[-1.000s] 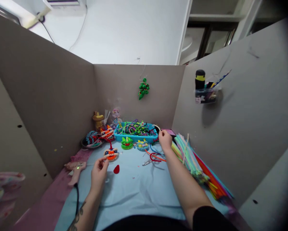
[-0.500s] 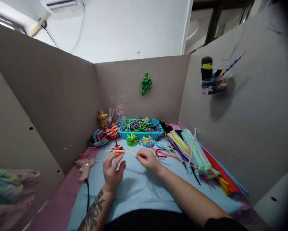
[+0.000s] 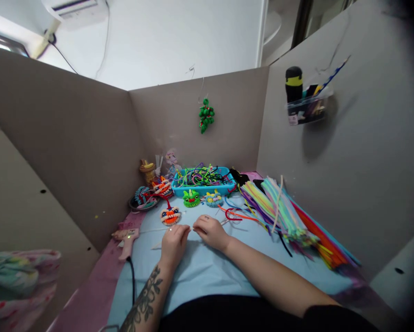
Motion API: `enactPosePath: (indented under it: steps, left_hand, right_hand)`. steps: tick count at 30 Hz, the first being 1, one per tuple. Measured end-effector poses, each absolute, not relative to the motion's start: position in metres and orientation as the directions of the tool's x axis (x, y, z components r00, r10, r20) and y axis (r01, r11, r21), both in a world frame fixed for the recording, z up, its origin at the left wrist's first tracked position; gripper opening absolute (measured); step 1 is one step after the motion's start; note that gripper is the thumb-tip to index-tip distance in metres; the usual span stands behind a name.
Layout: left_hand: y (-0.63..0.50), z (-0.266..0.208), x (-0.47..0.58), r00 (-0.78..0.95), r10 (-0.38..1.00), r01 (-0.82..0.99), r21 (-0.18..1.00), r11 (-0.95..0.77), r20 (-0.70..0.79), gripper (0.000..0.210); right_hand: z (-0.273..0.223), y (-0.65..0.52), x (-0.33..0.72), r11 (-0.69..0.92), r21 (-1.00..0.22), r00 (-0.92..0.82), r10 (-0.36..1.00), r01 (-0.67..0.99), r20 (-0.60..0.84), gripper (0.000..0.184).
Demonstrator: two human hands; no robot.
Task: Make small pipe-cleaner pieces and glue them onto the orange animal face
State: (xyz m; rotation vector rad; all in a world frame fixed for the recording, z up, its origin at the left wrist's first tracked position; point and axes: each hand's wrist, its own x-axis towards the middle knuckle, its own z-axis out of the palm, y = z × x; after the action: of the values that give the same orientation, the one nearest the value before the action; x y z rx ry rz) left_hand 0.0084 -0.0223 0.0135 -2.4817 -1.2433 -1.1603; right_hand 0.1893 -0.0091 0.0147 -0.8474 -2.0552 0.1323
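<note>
My left hand (image 3: 174, 243) and my right hand (image 3: 212, 233) are close together over the blue cloth (image 3: 207, 272), fingertips nearly meeting. Both are pinched on a white pipe cleaner (image 3: 192, 228), of which only a short bit shows between the fingers; the rest is hidden by the hands. Just beyond my left hand lies an orange and white lion-like face (image 3: 170, 216) made of pipe cleaners. Farther back sit a green face (image 3: 192, 198) and a light blue and yellow one (image 3: 214, 198).
A blue tray (image 3: 203, 190) of tangled pipe cleaners stands at the back. Bundled pastel pipe cleaners (image 3: 283, 212) lie on the right. At left is a pink glue gun (image 3: 127, 242) with a black cord. Grey panels (image 3: 227, 124) enclose the table.
My left hand has moved right and closed in beside my right hand. The long white end that stuck out past my left fingers no longer shows there, and the orange face is uncovered.
</note>
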Motion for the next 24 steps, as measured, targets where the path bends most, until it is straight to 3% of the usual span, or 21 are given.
enactPosePath:
  steps: [5,14,17,24]
  left_hand:
    - [-0.02,0.014,0.008,0.3,0.677,0.732,0.292,-0.615,0.672,0.019]
    - [-0.02,0.013,0.013,0.334,0.646,0.747,0.225,-0.625,0.687,0.017]
    - [-0.021,0.013,0.013,0.333,0.648,0.729,0.249,-0.638,0.685,0.016]
    - [-0.022,0.015,0.012,0.247,0.662,0.71,0.333,-0.621,0.707,0.015]
  right_hand:
    - [0.013,-0.006,0.191,0.719,-0.364,-0.327,0.628,0.592,0.706,0.012]
    - [0.017,-0.014,0.181,0.69,-0.195,-0.387,0.591,0.697,0.708,0.011]
    - [0.013,-0.01,0.181,0.678,-0.25,-0.356,0.62,0.691,0.7,0.011]
    - [0.009,-0.005,0.179,0.655,-0.538,-0.235,0.723,0.53,0.649,0.007]
